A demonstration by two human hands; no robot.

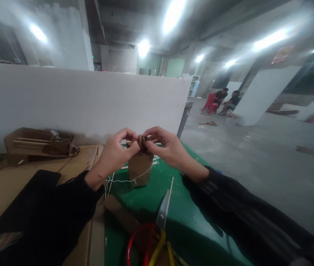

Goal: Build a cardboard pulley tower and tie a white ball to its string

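Observation:
Both my hands meet over a small cardboard box (pixel 139 170) that stands on the green tabletop. Between the fingertips are small round brown discs (pixel 141 140), set on edge side by side; they look like cardboard. My left hand (pixel 120 147) pinches them from the left with thumb and forefinger. From the right, my right hand (pixel 165 146) pinches them the same way. A white string (pixel 123 181) runs across the front of the box. Below lie scissors (pixel 162 218) with one red and one yellow handle, beside a thin wooden stick (pixel 171 186).
At the left, an open cardboard box (pixel 29 146) holds sticks, near a black flat object (pixel 29 199) on cardboard sheets. A white partition (pixel 90 103) rises behind the green table (pixel 190 207). Two people (pixel 227 99) sit in the far right background.

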